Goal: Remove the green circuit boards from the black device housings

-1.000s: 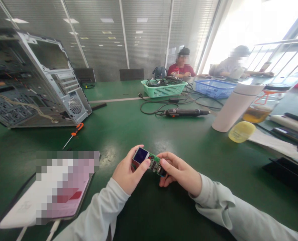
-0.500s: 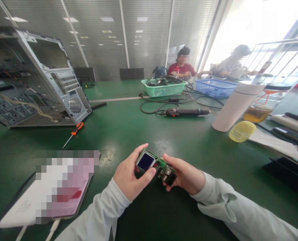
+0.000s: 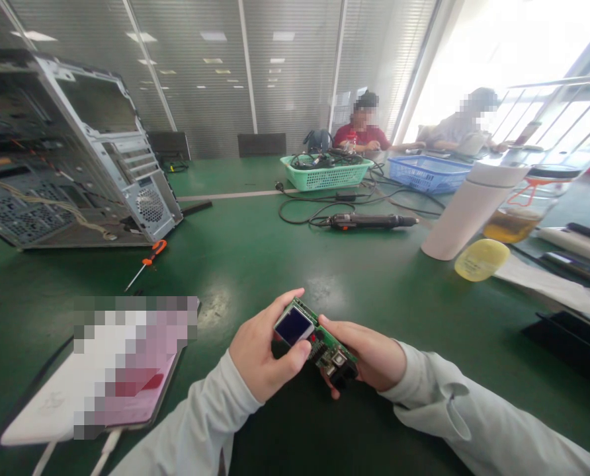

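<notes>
Between my two hands is a small green circuit board (image 3: 332, 344) with a dark square screen at its left end and metal and black connectors at its right end. My left hand (image 3: 268, 350) grips the screen end, its thumb on the near edge of the screen and a finger at the far edge. My right hand (image 3: 367, 350) is closed around the connector end, with the thumb along the far edge and a fingertip showing below. The fingers under the board are mostly hidden. The board is held tilted above the green table (image 3: 255, 258).
An open computer case (image 3: 146, 178) stands at left, with an orange-handled screwdriver (image 3: 149, 261) before it. A phone (image 3: 141, 377) lies near left. Beyond are an electric screwdriver (image 3: 369, 221), a green basket (image 3: 325, 177) of cables and a blue basket (image 3: 424, 175). A tumbler (image 3: 454, 211) stands right; two people sit behind.
The circuit board has shifted slightly to the right and turned a little in my hands. Both hands keep their hold on it.
</notes>
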### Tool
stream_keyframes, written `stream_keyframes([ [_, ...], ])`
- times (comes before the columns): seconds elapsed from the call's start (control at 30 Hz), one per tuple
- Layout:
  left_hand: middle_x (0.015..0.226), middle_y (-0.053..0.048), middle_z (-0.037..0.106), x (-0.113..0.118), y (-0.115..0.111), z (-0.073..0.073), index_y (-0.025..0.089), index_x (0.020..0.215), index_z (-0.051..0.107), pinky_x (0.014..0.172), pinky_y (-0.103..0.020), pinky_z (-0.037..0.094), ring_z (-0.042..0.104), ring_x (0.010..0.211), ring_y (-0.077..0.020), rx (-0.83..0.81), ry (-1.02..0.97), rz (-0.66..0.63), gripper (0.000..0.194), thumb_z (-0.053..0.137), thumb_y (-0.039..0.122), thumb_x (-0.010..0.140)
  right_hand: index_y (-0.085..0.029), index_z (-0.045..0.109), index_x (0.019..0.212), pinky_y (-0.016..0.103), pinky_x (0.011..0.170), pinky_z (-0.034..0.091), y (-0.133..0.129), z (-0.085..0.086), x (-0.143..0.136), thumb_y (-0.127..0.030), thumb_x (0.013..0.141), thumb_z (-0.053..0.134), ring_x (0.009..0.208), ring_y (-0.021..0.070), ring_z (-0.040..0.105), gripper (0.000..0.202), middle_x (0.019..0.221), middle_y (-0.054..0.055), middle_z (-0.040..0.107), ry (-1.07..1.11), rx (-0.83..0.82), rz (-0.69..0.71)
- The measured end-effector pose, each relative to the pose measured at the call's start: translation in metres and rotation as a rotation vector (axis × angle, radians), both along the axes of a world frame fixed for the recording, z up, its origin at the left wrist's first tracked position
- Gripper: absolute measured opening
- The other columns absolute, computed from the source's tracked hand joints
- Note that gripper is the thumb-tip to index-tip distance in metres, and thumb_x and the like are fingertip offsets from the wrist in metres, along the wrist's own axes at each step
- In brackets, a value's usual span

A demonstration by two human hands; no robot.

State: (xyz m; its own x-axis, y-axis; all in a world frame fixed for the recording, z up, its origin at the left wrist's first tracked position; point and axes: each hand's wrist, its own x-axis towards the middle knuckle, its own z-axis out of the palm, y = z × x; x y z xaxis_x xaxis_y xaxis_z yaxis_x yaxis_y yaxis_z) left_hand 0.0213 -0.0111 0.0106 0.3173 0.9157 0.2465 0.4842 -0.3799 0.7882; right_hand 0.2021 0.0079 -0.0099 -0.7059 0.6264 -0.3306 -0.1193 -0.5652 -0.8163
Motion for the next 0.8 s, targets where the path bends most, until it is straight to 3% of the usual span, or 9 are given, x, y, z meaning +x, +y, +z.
stream_keyframes([
  [0.23, 0.116, -0.009, 0.062, 0.0013, -0.0008, 0.0024, 0.016, 0.128, 0.045, 0.089, -0.038, 0.046, 0.060, 0.100, -0.0249, 0.031, 0.047, -0.023, 0.062, 0.053, 0.032, 0.069, -0.007, 0.055, 0.109, 0.016, 0.042, 0.048, -0.0032, 0.0033, -0.0032, -0.040, 0.099, 0.034, 0.048, 0.0097, 0.052, 0.041, 0.059, 0.002, 0.053, -0.057, -0.068, -0.049],
  [0.5, 0.115, -0.008, 0.064, 0.0011, 0.0001, -0.0006, 0.018, 0.128, 0.048, 0.087, -0.036, 0.047, 0.062, 0.098, -0.0243, 0.035, 0.023, -0.003, 0.057, 0.049, 0.032, 0.073, -0.009, 0.057, 0.105, 0.014, 0.039, 0.046, -0.0051, 0.0054, -0.0019, -0.042, 0.098, 0.033, 0.048, 0.0088, 0.050, 0.041, 0.060, 0.002, 0.053, -0.085, -0.068, -0.050],
  [0.7, 0.120, -0.009, 0.061, 0.0016, -0.0013, -0.0025, 0.018, 0.131, 0.046, 0.091, -0.038, 0.044, 0.059, 0.101, -0.0256, 0.036, 0.014, 0.007, 0.062, 0.052, 0.030, 0.071, -0.011, 0.054, 0.095, 0.019, 0.047, 0.049, -0.0024, 0.0045, -0.0001, -0.062, 0.081, 0.054, 0.054, 0.0119, 0.055, 0.053, 0.061, 0.003, 0.055, -0.025, 0.002, -0.001],
  [0.8, 0.123, -0.010, 0.058, 0.0012, -0.0006, -0.0053, 0.019, 0.134, 0.042, 0.083, -0.035, 0.047, 0.056, 0.105, -0.0255, 0.030, -0.048, 0.024, 0.065, 0.055, 0.029, 0.070, -0.013, 0.049, 0.092, 0.022, 0.055, 0.049, -0.0013, 0.0092, 0.0003, -0.069, 0.071, 0.061, 0.061, 0.0130, 0.057, 0.060, 0.069, 0.003, 0.056, -0.038, 0.124, -0.112],
])
